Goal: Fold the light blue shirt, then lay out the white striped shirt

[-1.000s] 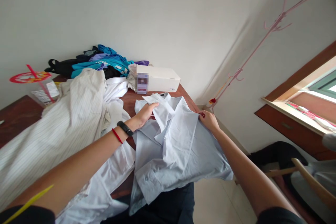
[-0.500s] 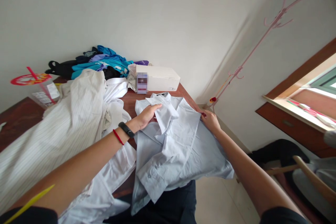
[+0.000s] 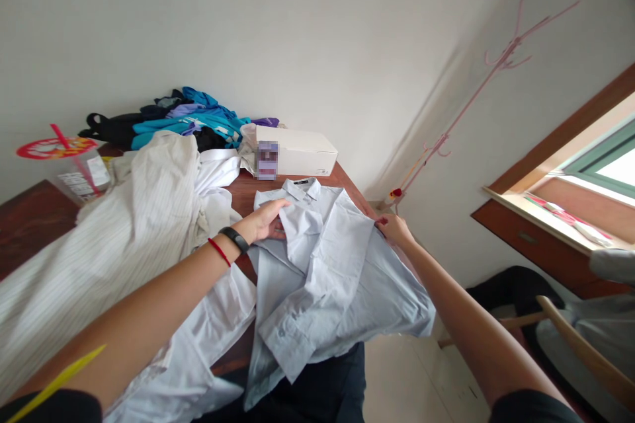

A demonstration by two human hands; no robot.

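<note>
A light blue-grey shirt (image 3: 342, 258) lies on the wooden table, its collar toward the wall and one sleeve folded diagonally across the front. Its lower part hangs over the table's near edge. My left hand (image 3: 269, 219) grips the shirt's front just below the collar, thumb on top and fingers underneath. At the right side, my right hand (image 3: 394, 228) pinches the folded shoulder edge. A dark band and a red string circle my left wrist.
Striped and white garments (image 3: 124, 231) are heaped to the left, beside a lidded plastic cup (image 3: 82, 168). Behind stand a white box (image 3: 300, 151) and a pile of dark and blue clothes (image 3: 198, 120). A pink coat rack (image 3: 469, 102) and a wooden chair (image 3: 570, 337) are at the right.
My left hand has moved left and slightly nearer, drawing the front cloth down from the collar, which now shows spread out. My right hand still holds the shoulder edge.
</note>
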